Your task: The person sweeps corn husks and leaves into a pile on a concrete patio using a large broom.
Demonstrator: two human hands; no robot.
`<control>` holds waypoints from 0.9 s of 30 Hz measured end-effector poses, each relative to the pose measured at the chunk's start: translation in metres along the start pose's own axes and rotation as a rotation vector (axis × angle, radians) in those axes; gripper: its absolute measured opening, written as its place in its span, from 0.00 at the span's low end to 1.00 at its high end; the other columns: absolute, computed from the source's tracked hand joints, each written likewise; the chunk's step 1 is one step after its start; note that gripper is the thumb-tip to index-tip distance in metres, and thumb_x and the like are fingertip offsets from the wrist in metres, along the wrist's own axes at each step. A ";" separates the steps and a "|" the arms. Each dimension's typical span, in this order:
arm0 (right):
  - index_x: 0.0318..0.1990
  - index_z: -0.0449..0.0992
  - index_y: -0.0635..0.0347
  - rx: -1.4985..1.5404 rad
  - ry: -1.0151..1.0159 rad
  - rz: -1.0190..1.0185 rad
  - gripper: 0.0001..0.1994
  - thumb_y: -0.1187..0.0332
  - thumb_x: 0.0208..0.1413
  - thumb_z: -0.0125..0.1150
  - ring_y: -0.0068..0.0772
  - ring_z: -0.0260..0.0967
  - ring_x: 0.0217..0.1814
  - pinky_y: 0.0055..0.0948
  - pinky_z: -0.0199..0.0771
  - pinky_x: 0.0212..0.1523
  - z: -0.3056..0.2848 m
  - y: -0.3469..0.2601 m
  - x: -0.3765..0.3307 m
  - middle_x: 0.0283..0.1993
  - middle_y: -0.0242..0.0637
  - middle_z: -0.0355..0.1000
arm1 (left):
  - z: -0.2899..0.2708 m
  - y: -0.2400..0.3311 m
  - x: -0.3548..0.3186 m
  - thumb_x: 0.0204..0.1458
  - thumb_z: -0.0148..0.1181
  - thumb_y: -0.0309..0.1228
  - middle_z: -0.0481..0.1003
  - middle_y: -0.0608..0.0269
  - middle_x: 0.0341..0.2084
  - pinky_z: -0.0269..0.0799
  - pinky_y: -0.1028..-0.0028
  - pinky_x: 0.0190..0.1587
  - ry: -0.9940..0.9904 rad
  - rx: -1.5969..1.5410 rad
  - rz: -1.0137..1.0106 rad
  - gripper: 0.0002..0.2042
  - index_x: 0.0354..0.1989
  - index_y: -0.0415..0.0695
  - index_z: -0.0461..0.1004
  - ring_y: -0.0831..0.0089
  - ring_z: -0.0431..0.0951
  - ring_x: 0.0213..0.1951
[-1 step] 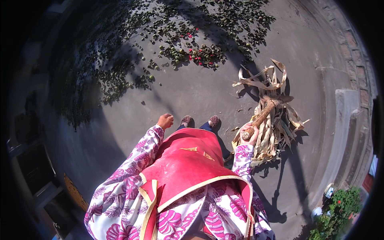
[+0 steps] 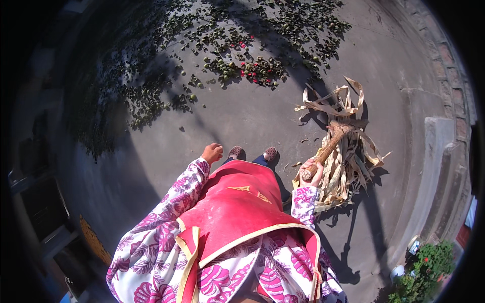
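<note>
In my right hand [image 2: 314, 170] is a dried corn stalk [image 2: 331, 147], gripped close to its cut lower end. My fingers wrap round the brown stem, which slants up and away to the right. Long pale, curled leaves [image 2: 348, 174] hang from the stalk and fan out beneath and beyond it. Whether the leaf tips touch the ground cannot be made out. My left hand [image 2: 212, 152] hangs beside my left leg with its fingers curled in, and nothing shows in it. A red apron [image 2: 242, 194] covers my front, over patterned sleeves.
Several green and brown fruits or hulls [image 2: 222, 65], some red pieces [image 2: 255, 73] among them, lie spread over the concrete ground [image 2: 242, 116] ahead. Stepped concrete ledges [image 2: 437, 136] run along the right. A leafy plant [image 2: 427, 267] with red flowers stands at lower right.
My right hand and the cut end of the corn stalk have shifted slightly down and to the left. My left hand sits slightly farther right in view.
</note>
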State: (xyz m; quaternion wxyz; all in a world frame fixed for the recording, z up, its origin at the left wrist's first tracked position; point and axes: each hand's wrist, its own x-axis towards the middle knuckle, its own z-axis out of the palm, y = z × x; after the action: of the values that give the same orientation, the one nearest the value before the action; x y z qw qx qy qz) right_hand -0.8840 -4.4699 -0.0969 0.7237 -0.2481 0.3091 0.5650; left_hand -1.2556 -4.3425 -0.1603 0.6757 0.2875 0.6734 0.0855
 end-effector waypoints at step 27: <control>0.46 0.61 0.62 -2.415 0.031 0.028 0.27 0.68 0.31 0.53 0.36 0.66 0.31 0.28 0.65 0.34 0.107 0.163 0.261 0.31 0.44 0.67 | -0.142 0.027 0.045 0.45 0.47 0.33 0.68 0.63 0.24 0.63 0.79 0.23 0.264 -0.264 -0.111 0.13 0.36 0.39 0.66 0.74 0.69 0.24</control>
State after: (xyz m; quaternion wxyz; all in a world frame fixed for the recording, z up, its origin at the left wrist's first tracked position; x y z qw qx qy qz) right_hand -0.9798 -4.1815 -0.2148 0.0152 -0.7679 -0.4068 0.4945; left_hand -1.3810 -4.2585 -0.1751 0.6169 0.1452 0.7540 0.1727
